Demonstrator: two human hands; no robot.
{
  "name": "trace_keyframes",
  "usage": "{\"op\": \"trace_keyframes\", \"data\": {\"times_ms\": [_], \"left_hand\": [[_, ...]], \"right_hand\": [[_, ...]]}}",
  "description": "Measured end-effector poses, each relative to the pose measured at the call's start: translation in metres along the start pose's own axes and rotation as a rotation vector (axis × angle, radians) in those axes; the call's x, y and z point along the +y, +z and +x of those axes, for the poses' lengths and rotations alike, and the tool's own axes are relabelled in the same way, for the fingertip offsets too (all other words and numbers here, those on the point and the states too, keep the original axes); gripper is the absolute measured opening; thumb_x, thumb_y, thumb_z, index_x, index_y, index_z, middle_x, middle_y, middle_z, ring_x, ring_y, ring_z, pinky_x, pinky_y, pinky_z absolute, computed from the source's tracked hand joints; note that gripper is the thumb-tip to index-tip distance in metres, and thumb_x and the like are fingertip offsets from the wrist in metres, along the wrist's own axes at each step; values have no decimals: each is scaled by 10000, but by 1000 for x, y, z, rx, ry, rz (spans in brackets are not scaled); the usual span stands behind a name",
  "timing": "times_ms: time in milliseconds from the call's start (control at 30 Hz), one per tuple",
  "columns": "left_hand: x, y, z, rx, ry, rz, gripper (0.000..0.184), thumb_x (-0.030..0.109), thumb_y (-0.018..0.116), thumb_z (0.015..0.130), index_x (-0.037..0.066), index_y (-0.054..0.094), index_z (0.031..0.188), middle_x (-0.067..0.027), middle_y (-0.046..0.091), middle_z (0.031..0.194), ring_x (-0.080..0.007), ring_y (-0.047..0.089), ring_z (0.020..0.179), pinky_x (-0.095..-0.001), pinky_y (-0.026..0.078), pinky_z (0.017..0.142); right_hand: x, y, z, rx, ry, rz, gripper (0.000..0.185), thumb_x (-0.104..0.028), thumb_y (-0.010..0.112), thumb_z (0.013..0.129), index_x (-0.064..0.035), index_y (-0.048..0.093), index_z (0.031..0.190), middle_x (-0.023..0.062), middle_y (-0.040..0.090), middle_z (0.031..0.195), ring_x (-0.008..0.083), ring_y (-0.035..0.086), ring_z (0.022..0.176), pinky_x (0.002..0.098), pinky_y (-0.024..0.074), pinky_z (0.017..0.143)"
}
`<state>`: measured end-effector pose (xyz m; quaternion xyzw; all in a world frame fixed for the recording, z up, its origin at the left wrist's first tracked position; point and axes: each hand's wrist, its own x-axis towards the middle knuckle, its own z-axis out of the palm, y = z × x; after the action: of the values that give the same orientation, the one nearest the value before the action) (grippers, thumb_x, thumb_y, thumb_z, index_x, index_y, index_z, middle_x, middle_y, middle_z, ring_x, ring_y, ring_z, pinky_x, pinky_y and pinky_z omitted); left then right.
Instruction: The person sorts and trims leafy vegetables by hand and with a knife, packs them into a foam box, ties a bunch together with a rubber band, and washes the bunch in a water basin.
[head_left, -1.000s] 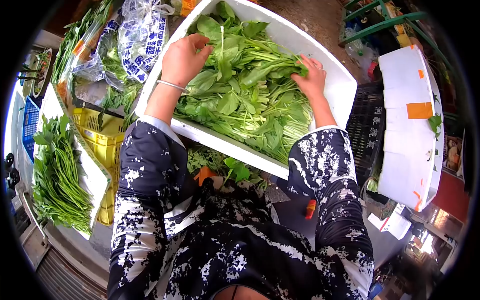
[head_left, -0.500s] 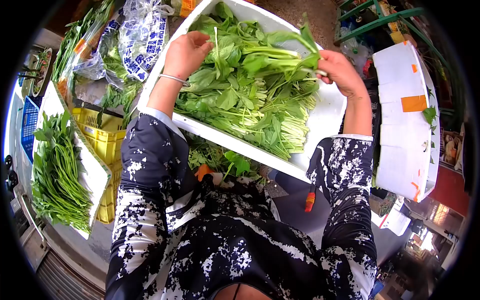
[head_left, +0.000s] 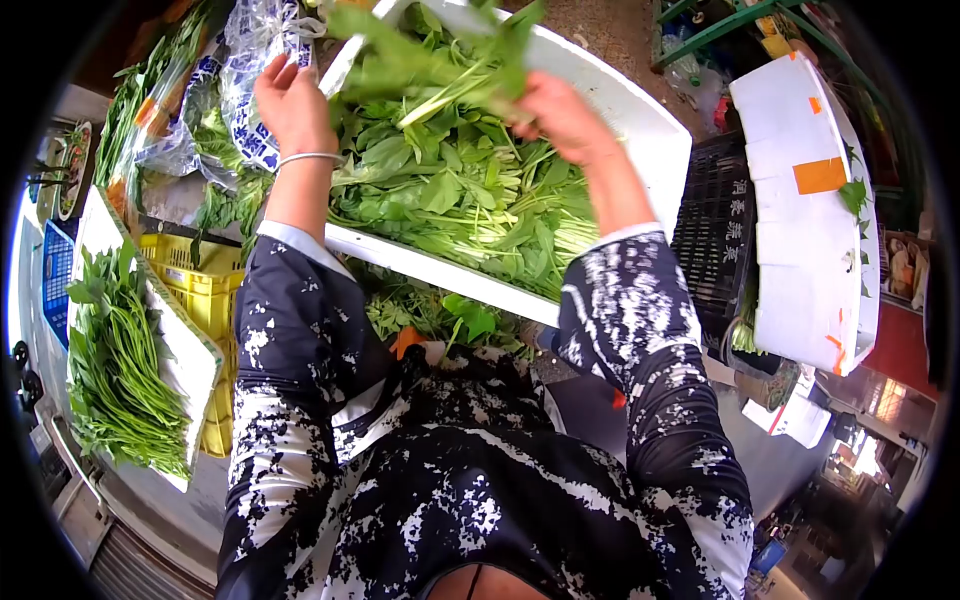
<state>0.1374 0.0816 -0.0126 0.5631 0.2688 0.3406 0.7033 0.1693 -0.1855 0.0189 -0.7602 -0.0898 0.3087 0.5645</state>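
Note:
A white foam box (head_left: 625,130) in front of me holds a deep layer of leafy green vegetables (head_left: 470,215), their pale stems towards the right. Gripped by its stem end in my right hand (head_left: 565,115), a bunch of leafy greens (head_left: 455,85) is raised over the box, its leaves blurred by motion and pointing up and left. My left hand (head_left: 295,105), with a bracelet at the wrist, hovers by the box's left rim, fingers loosely bent and apart. Nothing shows between those fingers.
Left of me, long-stemmed greens (head_left: 125,360) lie on a white foam lid beside yellow crates (head_left: 195,270). Printed plastic bags (head_left: 265,70) lie beyond. To the right are a black crate (head_left: 710,220) and another white foam box (head_left: 800,200).
My right hand has swung left with the bunch of greens, lifting it across the box. My left hand has moved left, from over the greens to the box's left rim.

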Motion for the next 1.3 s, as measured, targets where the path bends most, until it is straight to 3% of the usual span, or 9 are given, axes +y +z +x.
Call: {"op": "trace_keyframes", "data": {"times_ms": [167, 333, 467, 667, 867, 1033, 1167, 1233, 1300], "left_hand": [[0, 0, -2, -84, -16, 109, 415, 48, 636, 722, -2, 467, 1098, -127, 527, 1018, -185, 534, 844, -278, 442, 739], [-6, 16, -31, -714, 351, 584, 416, 236, 625, 774, 86, 506, 1144, -97, 567, 1126, -248, 561, 968, -311, 434, 833], [-24, 15, -67, -1072, 780, 1184, 666, 346, 606, 786, 241, 270, 1351, -74, 293, 1394, -276, 213, 1311, -492, 234, 1029], [-27, 11, -66, -1252, 399, 1572, 775, 412, 620, 742, 259, 200, 1376, -106, 276, 1383, -316, 141, 1323, -547, 176, 1029], [-25, 7, -62, -1293, 280, 1657, 673, 454, 611, 725, 186, 373, 1294, -122, 418, 1213, -320, 502, 1076, -512, 342, 889], [-21, 9, -59, -1328, 214, 1698, 678, 445, 605, 720, 155, 383, 1292, -201, 417, 1238, -351, 531, 1023, -414, 423, 872], [-24, 5, -60, -1292, 273, 1632, 659, 433, 613, 720, 145, 401, 1273, -212, 449, 1179, -354, 544, 989, -410, 438, 849], [-27, 2, -60, -1269, 305, 1586, 649, 424, 621, 716, 134, 413, 1257, -217, 467, 1139, -355, 556, 958, -405, 450, 829], [-24, 5, -61, -1279, 278, 1592, 651, 425, 622, 714, 130, 413, 1256, -217, 467, 1137, -354, 556, 957, -403, 452, 827]], "right_hand": [[56, 10, 14, 193, 8, -869, 595, -121, 686, 705, -124, 447, 1249, 167, 467, 1234, 310, 417, 1173, 354, 318, 1014], [89, -18, 31, 479, 192, -1163, 492, -171, 602, 742, -134, 476, 1216, 119, 505, 1197, 253, 429, 1151, 418, 319, 963], [110, -16, 36, 373, 303, -1203, 514, -246, 606, 769, -126, 437, 1239, 118, 539, 1156, 250, 442, 1139, 466, 280, 965], [25, -27, 12, 366, 215, -1191, 408, -51, 527, 744, -239, 597, 1100, 96, 598, 1046, 265, 582, 944, 367, 470, 809], [-67, -37, -23, 520, -279, -1577, 240, -97, 539, 780, -189, 656, 969, 54, 612, 895, 220, 611, 810, 347, 496, 677], [-133, -25, -33, 257, -207, -1235, 506, -185, 632, 770, -109, 473, 1243, 142, 555, 1119, 297, 560, 949, 348, 447, 836], [-53, -57, 26, 419, -614, -443, 295, -266, 675, 731, -117, 633, 983, 36, 597, 897, 168, 586, 783, 326, 469, 664], [-16, -75, 30, 564, -173, -305, 259, -290, 648, 755, -62, 639, 878, 41, 622, 835, 140, 583, 706, 310, 466, 622], [77, -107, 56, 384, 222, -1193, 195, -268, 556, 788, -90, 625, 749, 29, 613, 622, 128, 573, 546, 286, 443, 474]]}}
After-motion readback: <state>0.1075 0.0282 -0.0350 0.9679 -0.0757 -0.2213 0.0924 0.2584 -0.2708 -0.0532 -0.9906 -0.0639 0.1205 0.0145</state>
